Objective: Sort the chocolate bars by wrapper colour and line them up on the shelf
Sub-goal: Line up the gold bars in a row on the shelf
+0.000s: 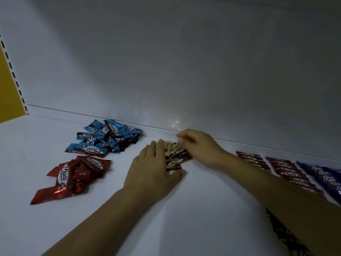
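Observation:
A small cluster of cream-wrapped chocolate bars (175,154) lies on the white shelf (203,209) near its back edge. My left hand (153,172) grips the cluster from the left, thumb under its near side. My right hand (199,145) comes from the right and curls its fingers over the far bars. A heap of blue bars (107,138) sits to the left. In front of that heap lies a pile of red bars (75,177). To the right, rows of dark red bars (252,159), maroon bars (293,175) and purple bars (324,177) are lined up.
The shelf's grey back wall (184,61) rises just behind the bars. A yellow panel (9,93) with a slotted upright stands at the far left. A patterned sleeve (284,235) shows at the lower right.

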`<state>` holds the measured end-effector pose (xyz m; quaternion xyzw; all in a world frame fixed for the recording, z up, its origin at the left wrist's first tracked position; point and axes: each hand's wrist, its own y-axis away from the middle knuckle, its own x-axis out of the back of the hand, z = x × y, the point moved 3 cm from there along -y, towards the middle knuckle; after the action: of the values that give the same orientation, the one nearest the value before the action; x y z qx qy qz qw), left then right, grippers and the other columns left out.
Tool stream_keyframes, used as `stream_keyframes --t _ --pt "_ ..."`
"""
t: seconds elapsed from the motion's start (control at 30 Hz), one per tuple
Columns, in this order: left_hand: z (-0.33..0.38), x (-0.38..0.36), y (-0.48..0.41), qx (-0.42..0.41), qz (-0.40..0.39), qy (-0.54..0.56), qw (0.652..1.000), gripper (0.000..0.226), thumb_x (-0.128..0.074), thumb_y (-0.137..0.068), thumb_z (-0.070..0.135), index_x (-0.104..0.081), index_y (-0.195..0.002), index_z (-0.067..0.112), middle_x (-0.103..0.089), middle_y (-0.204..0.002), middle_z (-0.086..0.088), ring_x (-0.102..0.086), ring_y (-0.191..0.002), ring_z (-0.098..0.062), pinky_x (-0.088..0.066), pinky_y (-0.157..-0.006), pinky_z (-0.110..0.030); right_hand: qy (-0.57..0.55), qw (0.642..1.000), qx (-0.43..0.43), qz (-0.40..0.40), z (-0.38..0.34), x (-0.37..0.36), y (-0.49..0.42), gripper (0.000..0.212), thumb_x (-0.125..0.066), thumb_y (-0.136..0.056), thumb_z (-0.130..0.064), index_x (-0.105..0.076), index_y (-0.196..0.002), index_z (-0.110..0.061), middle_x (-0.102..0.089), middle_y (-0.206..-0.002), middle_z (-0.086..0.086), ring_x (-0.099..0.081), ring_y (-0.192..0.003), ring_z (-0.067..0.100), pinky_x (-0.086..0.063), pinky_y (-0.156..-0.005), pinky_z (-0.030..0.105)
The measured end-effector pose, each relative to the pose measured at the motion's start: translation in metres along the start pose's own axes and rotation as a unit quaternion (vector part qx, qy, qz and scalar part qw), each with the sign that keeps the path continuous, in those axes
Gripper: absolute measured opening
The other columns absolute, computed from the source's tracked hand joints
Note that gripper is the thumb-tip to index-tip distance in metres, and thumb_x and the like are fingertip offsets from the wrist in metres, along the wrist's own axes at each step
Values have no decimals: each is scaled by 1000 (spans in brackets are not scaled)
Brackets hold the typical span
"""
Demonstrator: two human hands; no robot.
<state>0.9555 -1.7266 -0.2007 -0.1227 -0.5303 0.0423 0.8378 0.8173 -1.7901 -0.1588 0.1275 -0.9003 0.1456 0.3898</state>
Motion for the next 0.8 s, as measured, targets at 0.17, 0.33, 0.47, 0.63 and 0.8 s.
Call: stream_keyframes --t 0.17,0.33,0.47,0.63,0.8 --pt "0 4 0 -4 -5 17 1000 98 -48 -82 68 -2 -153 20 -8 -161 -6 -4 -148 -23 -13 -118 -38 -55 997 4 -56 -13 -20 16 28 -48 -95 -8 -72 -106 -20 -68 -112 -3 -63 -103 13 -48 -97 37" --pt "3 11 2 -24 11 17 1000 94 -48 -67 76 -30 -143 25 -51 -135 3 -45 -121 -20 -39 -100 -36 -156 985 41 -58 -21 -14 35 27 -54 -90 -1 -75 -93 -18 -73 -94 -1 -69 -89 12 -57 -79 29" --pt "4 10 1 -29 8 -27 999 75 -50 -75 72 -39 -138 34 -48 -135 6 -42 -120 -20 -37 -98 -33 -85 996 -19 27 -8 2 33 25 -55 -90 -2 -71 -97 -21 -69 -98 -3 -64 -90 10 -51 -75 17" --pt "8 11 4 -39 -25 7 999 89 -45 -59 88 -42 -134 39 -45 -135 10 -41 -122 -16 -35 -102 -35 -64 996 -62 -18 -12 -9 34 11 -74 -80 -21 -71 -91 -20 -68 -80 -4 -66 -73 8 -48 -58 15" --pt "10 13 5 -39 -37 43 998 78 -31 -60 84 -50 -122 39 -49 -126 11 -44 -118 -17 -37 -100 -40 -136 986 -96 -15 -14 -5 33 14 -76 -77 -7 -69 -87 -12 -69 -84 10 -65 -65 18 -49 -57 25"
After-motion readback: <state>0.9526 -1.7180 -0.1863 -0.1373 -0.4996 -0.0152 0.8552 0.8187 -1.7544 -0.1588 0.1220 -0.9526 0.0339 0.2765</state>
